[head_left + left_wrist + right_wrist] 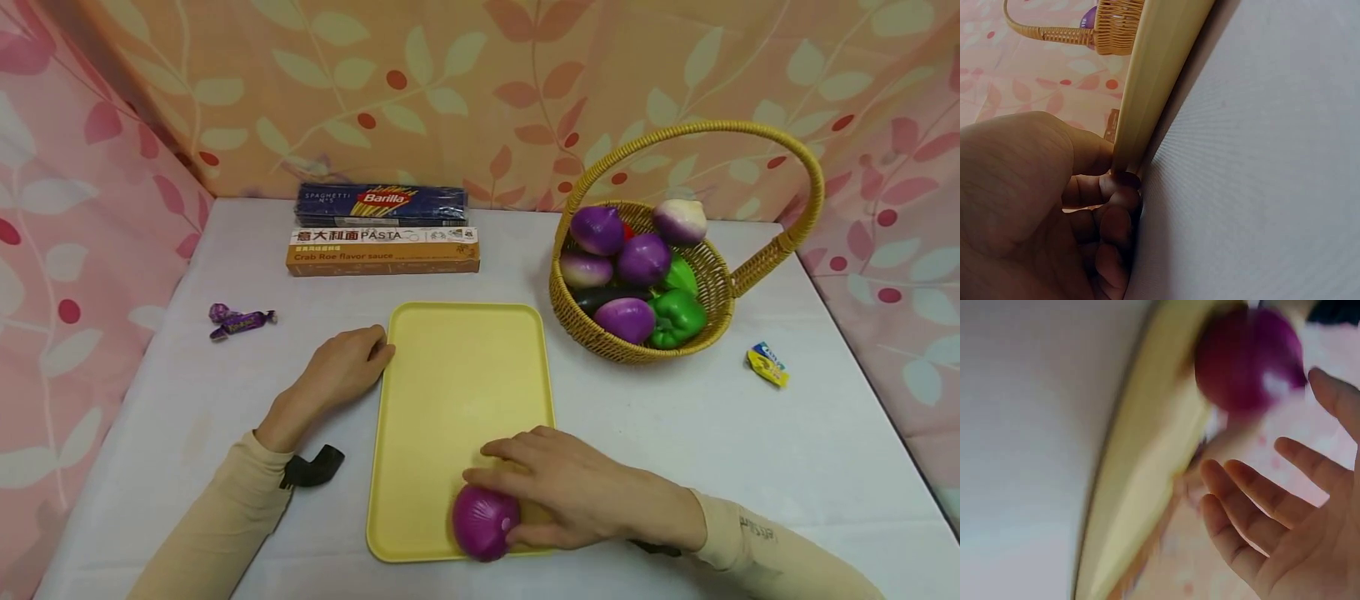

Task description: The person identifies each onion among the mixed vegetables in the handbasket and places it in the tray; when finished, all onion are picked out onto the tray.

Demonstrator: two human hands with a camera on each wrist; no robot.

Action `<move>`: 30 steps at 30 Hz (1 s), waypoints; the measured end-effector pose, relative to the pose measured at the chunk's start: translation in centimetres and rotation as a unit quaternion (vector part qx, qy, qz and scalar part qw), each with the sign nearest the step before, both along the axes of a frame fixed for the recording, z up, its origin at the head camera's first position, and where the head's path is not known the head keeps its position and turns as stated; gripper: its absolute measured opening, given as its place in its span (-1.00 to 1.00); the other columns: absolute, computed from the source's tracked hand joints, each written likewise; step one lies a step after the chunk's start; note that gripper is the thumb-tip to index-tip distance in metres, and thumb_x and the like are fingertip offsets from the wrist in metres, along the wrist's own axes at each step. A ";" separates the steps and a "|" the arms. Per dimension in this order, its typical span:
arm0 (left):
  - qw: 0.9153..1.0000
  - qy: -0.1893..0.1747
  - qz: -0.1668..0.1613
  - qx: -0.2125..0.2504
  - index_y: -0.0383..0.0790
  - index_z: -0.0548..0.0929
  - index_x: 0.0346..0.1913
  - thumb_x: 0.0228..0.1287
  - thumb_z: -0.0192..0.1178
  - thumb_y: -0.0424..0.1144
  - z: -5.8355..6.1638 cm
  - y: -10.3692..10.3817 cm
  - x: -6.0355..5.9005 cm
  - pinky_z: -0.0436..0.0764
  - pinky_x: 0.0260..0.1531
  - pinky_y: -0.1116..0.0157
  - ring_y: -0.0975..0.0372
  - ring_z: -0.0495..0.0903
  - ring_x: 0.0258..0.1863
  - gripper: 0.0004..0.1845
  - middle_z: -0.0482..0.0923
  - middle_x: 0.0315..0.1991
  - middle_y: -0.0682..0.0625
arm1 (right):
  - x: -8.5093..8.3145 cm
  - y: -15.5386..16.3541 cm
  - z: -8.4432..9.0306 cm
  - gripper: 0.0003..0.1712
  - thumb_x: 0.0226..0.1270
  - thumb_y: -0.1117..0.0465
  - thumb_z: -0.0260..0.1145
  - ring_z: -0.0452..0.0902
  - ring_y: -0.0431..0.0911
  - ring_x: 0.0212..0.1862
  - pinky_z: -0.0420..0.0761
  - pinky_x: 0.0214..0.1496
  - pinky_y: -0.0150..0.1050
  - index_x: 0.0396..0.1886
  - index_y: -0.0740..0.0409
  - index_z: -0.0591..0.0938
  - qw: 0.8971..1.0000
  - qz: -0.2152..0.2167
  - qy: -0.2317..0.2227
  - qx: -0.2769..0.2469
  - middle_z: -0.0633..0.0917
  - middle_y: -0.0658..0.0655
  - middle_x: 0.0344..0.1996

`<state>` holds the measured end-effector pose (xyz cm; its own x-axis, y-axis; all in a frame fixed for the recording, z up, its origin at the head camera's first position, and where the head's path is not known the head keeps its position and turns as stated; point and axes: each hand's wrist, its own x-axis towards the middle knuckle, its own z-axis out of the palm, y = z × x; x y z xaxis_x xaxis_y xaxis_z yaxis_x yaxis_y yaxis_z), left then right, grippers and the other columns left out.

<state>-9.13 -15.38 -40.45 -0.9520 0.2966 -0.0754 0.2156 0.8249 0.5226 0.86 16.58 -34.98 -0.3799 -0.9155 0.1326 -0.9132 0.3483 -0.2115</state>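
On the white table (675, 417), the basket (636, 352) of vegetables (677, 318) stands at the far right, the yellow tray (465, 375) lies in the middle, and the spaghetti pack (330, 200) and pasta box (382, 260) lie behind it. The left hand (347, 367) pinches the tray's left rim, while the right hand (562, 492), fingers spread and gripping nothing, has its thumb right by the purple onion (483, 521) at the tray's near edge. Purple candies (251, 322) lie at left, yellow and blue sweets (767, 367) at right.
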 end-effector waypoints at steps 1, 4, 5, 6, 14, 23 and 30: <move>1.000 0.000 0.000 0.001 -0.14 0.41 -0.46 0.43 0.03 -0.18 0.0 0.0 0.0 0.25 -0.52 0.30 0.21 0.31 -0.56 -0.74 0.31 -0.59 0.03 | -0.7 0.4 0.3 -0.31 0.28 -0.21 0.29 0.56 -0.11 0.11 0.56 0.08 -0.17 0.34 -0.08 0.43 1.000 -0.019 0.001 -0.016 0.60 0.07 0.15; 1.000 -0.003 -0.001 0.004 -0.14 0.41 -0.46 0.43 0.03 -0.19 0.0 -0.1 0.0 0.25 -0.53 0.30 0.21 0.31 -0.57 -0.75 0.31 -0.59 0.03 | -3.6 2.1 1.5 -0.45 0.32 -0.05 0.30 0.56 -0.03 0.14 0.56 0.13 -0.08 0.25 0.04 0.52 0.992 -0.098 0.024 -0.082 0.62 0.13 0.13; 1.000 -0.003 -0.002 0.005 -0.14 0.41 -0.46 0.43 0.03 -0.19 0.0 -0.1 0.0 0.25 -0.53 0.30 0.21 0.31 -0.57 -0.74 0.31 -0.60 0.03 | -4.9 2.9 1.8 -0.47 0.30 0.03 0.33 0.56 0.01 0.15 0.55 0.14 -0.05 0.22 0.10 0.55 0.985 -0.131 0.037 -0.109 0.62 0.16 0.12; 1.000 -0.003 -0.002 0.005 -0.14 0.41 -0.46 0.43 0.03 -0.19 0.0 -0.1 0.0 0.25 -0.53 0.30 0.21 0.31 -0.57 -0.74 0.31 -0.60 0.03 | -6.3 3.9 2.1 -0.50 0.28 0.11 0.34 0.54 0.06 0.16 0.53 0.17 -0.02 0.19 0.16 0.56 0.975 -0.166 0.047 -0.138 0.62 0.20 0.12; 1.000 -0.006 -0.002 0.007 -0.14 0.43 -0.46 0.42 0.03 -0.18 -0.2 -0.1 0.1 0.27 -0.52 0.30 0.21 0.32 -0.56 -0.75 0.33 -0.60 0.04 | -15.1 12.2 5.2 -0.45 0.22 0.31 0.29 0.38 0.30 0.25 0.33 0.24 0.26 0.24 0.25 0.50 0.867 -0.445 0.064 -0.217 0.49 0.38 0.21; 1.000 -0.004 0.004 0.006 -0.13 0.42 -0.47 0.43 0.02 -0.18 0.1 -0.3 0.1 0.25 -0.53 0.30 0.22 0.31 -0.57 -0.75 0.31 -0.60 0.04 | -20.0 14.5 9.8 -0.12 0.42 -0.23 0.02 0.06 0.51 0.39 0.13 0.27 0.47 0.57 0.05 -0.01 0.843 -0.531 -0.080 0.014 0.02 0.48 0.49; 1.000 -0.008 0.003 0.012 -0.13 0.42 -0.46 0.43 0.02 -0.18 0.1 -0.1 0.1 0.26 -0.53 0.31 0.22 0.31 -0.57 -0.75 0.31 -0.60 0.04 | -22.4 14.8 9.3 -0.11 0.48 -0.20 -0.07 0.01 0.61 0.34 0.08 0.28 0.49 0.56 0.20 -0.10 0.843 -0.507 -0.144 0.106 -0.03 0.64 0.42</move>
